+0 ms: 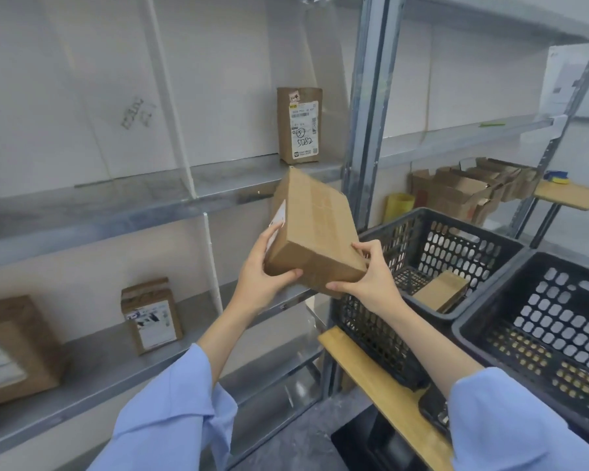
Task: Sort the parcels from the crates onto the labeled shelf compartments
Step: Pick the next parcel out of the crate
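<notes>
Box [315, 232] of brown cardboard, taped, held up in both hands before the metal shelf [123, 205], left of the near crate [432, 256].

Left hand [264, 277] grips the near left corner, thumb under, fingers over a white label on the side; right hand [371, 280] clasps the near right corner. Panels look stiff and square, so firm holds at opposite corners should serve; weight seems modest, judged from the easy lift. Taped faces may be slick. One parcel [441, 289] lies in the crate; labelled boxes [300, 125] stand shelved. Which compartment it belongs in cannot be read.
</notes>
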A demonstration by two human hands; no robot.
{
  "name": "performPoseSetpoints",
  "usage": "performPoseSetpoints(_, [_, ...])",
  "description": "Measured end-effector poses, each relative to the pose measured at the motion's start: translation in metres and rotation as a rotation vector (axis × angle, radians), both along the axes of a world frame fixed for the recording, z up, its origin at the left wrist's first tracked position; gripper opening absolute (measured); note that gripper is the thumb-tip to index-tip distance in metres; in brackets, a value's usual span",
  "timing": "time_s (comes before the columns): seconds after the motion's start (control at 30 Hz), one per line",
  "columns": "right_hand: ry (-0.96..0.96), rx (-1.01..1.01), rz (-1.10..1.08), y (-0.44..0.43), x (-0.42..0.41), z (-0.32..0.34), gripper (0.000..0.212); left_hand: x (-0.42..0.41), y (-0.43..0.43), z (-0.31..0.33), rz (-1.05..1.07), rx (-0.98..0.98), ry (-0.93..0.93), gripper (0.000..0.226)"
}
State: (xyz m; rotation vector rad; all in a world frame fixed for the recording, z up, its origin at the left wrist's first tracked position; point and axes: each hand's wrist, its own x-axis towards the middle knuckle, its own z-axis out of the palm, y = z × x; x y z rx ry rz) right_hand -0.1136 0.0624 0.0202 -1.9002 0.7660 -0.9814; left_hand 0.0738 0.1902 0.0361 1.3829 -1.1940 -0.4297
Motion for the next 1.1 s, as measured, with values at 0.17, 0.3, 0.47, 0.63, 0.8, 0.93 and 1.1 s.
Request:
performPoseSetpoints(0.17, [-0.009,-0.010,0.045,-0.005,-0.004,-0.008,0.086,-0.011,0.006,-0.003,0.066,-0.016,-0.005,0.083])
performPoseSetpoints(0.3, [0.024,-0.103,0.107,-0.013,-0.017,-0.010,0.102,-0.031,0.003,-0.009,0.180,-0.065,0.011,0.096])
performPoseSetpoints(0.47, [0.035,-0.124,0.152,-0.023,-0.037,-0.004,0.099,-0.069,0.002,-0.005,0.221,-0.113,0.060,0.100])
performPoseSetpoints(0.63, [0.010,-0.100,0.289,-0.021,-0.044,-0.002,0.094,-0.098,0.012,0.004,0.294,-0.156,0.009,0.091])
performPoseSetpoints(0.8, [0.013,-0.189,0.409,-0.003,-0.034,0.001,0.093,-0.110,0.043,0.002,0.435,-0.190,-0.107,0.084])
performPoseSetpoints(0.93, [-0.027,-0.154,0.567,0.028,-0.023,0.008,0.100,-0.116,0.071,0.004,0.538,-0.181,-0.192,0.084])
performPoseSetpoints(1.1, [-0.120,-0.132,0.665,0.061,-0.014,0.024,0.109,-0.117,0.101,0.013,0.618,-0.156,-0.281,0.083])
